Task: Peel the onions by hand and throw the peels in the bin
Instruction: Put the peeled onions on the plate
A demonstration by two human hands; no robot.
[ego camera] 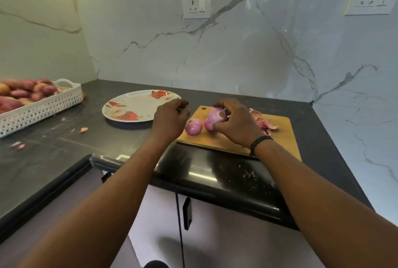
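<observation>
Dark countertop (64, 149), cutting board (280, 136) on it. Right hand (234, 125) gripped peeled onion (216, 114) above board; left hand (170, 119) curled, contents unclear. Loose peels (263, 124) near board's far edge risked scattering; no bin visible.

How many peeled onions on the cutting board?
3. One lies free at the board's left end, one sits under the right hand, one is held in that hand. The hands could hide more.
</observation>
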